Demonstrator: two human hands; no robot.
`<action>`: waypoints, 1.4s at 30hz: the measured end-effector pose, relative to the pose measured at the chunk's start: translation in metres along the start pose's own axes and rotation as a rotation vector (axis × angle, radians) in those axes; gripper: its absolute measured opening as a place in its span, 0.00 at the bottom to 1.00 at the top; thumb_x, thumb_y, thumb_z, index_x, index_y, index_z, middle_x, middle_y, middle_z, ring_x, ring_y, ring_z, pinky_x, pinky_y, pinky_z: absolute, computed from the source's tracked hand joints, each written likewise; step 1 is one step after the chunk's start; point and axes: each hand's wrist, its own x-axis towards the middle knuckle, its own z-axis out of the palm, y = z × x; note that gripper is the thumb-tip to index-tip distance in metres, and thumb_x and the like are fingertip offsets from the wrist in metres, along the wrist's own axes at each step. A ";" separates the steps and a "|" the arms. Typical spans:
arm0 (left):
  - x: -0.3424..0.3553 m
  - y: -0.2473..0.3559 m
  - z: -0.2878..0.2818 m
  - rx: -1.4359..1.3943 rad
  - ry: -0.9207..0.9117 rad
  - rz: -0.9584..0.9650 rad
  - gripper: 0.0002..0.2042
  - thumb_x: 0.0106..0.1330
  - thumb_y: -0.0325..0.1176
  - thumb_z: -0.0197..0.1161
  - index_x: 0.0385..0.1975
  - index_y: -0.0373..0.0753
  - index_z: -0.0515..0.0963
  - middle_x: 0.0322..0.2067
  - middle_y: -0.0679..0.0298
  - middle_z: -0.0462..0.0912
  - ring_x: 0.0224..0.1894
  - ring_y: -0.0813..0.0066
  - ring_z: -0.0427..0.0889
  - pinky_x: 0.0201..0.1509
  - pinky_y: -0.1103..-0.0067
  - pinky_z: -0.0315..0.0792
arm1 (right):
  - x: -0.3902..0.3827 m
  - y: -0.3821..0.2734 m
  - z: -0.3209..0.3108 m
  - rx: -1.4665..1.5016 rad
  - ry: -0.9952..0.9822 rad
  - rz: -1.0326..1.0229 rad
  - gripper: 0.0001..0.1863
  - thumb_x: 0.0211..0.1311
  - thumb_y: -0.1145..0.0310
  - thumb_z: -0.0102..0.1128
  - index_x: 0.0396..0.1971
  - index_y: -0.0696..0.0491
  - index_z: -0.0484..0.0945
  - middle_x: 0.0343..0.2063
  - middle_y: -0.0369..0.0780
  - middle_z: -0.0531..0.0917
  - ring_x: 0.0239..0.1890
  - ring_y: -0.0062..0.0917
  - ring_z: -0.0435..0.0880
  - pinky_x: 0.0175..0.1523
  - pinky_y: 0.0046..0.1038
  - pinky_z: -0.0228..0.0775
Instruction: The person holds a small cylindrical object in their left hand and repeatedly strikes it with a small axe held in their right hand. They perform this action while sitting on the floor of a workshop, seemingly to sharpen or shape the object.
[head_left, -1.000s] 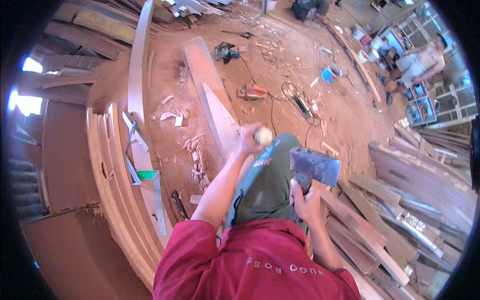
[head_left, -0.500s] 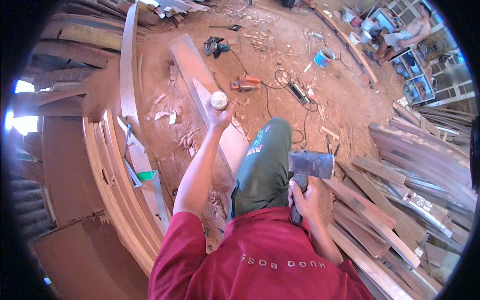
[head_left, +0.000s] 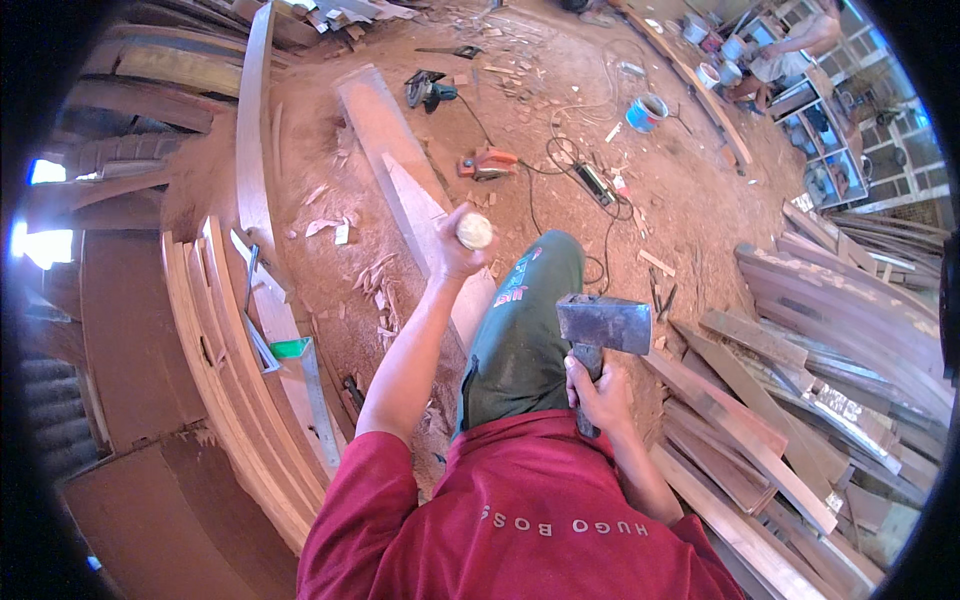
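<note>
My left hand is closed around what looks like a chisel; only the pale round butt of its wooden handle shows, and its blade is hidden. That hand is above a long flat board lying on the floor, near my knee. My right hand grips the dark handle of a hammer just below its heavy, blocky metal head. The hammer is upright over my right side, apart from the chisel.
An orange power planer, a circular saw and a blue bucket are on the dusty floor beyond the board. Curved timbers and a square lie left, stacked planks right. Another person sits far right.
My left hand has moved right and slightly nearer with the chisel. The hammer in my right hand has shifted a little left. The person far off has leaned over.
</note>
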 end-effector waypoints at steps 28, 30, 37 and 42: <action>-0.013 0.019 -0.016 0.078 -0.381 0.023 0.16 0.40 0.35 0.74 0.25 0.41 0.72 0.21 0.58 0.74 0.26 0.56 0.78 0.29 0.69 0.69 | 0.012 -0.122 0.032 0.053 0.103 -0.870 0.08 0.61 0.66 0.59 0.29 0.55 0.76 0.22 0.41 0.79 0.26 0.32 0.81 0.33 0.30 0.74; -0.010 0.018 -0.014 0.084 -0.399 0.018 0.16 0.40 0.35 0.73 0.25 0.41 0.71 0.21 0.58 0.74 0.26 0.56 0.78 0.28 0.69 0.69 | 0.040 -0.058 0.038 -0.491 0.077 -0.477 0.12 0.60 0.64 0.60 0.29 0.59 0.78 0.23 0.46 0.81 0.28 0.38 0.83 0.34 0.32 0.74; -0.013 0.013 -0.019 0.046 -0.330 0.051 0.17 0.40 0.37 0.74 0.23 0.40 0.71 0.19 0.58 0.74 0.25 0.55 0.78 0.29 0.68 0.69 | 0.009 -0.113 0.027 -0.133 0.121 -0.741 0.17 0.63 0.58 0.60 0.38 0.59 0.77 0.33 0.44 0.82 0.35 0.32 0.80 0.44 0.35 0.71; -0.012 0.016 -0.014 0.053 -0.402 0.038 0.18 0.39 0.39 0.75 0.25 0.41 0.72 0.20 0.58 0.75 0.25 0.55 0.78 0.29 0.67 0.69 | 0.035 -0.056 0.044 -0.579 0.171 -0.620 0.13 0.60 0.64 0.61 0.31 0.61 0.75 0.23 0.50 0.80 0.29 0.38 0.82 0.38 0.40 0.73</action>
